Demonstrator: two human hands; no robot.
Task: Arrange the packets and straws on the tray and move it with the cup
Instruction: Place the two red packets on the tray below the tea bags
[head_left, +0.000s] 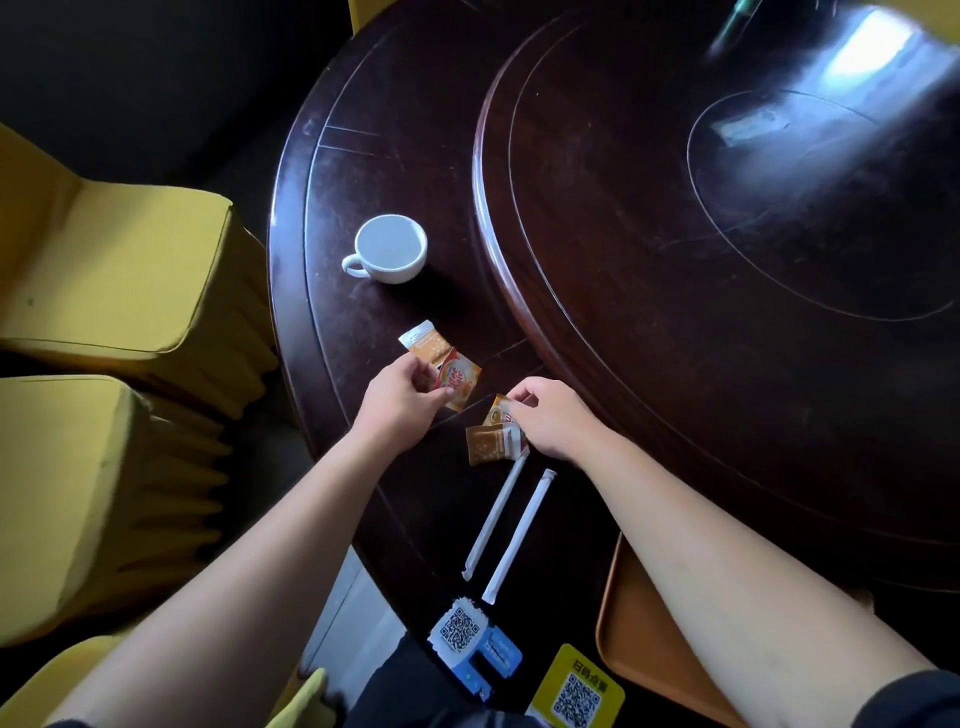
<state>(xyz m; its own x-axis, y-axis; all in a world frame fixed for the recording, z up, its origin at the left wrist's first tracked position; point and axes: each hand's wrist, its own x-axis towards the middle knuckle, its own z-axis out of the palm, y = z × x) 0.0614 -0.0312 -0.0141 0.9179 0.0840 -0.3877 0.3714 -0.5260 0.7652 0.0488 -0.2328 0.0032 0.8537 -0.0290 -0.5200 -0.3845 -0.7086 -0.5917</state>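
A white cup (388, 249) stands empty on the dark round table, handle to the left. My left hand (400, 400) pinches a red-and-orange creamer packet (460, 382); an orange sugar packet (426, 340) lies just beyond it. My right hand (550, 415) holds a second creamer packet (497, 409) at its corner, above a brown sugar packet (488, 441) lying on the table. Two paper-wrapped straws (511, 530) lie side by side nearer to me. An orange tray (628, 639) shows under my right forearm at the table's near edge.
A raised dark turntable (727, 234) fills the table's right side. QR-code stickers, a blue-white sticker (467, 639) and a yellow sticker (576, 686), sit at the near edge. Yellow-covered chairs (114, 291) stand close on the left.
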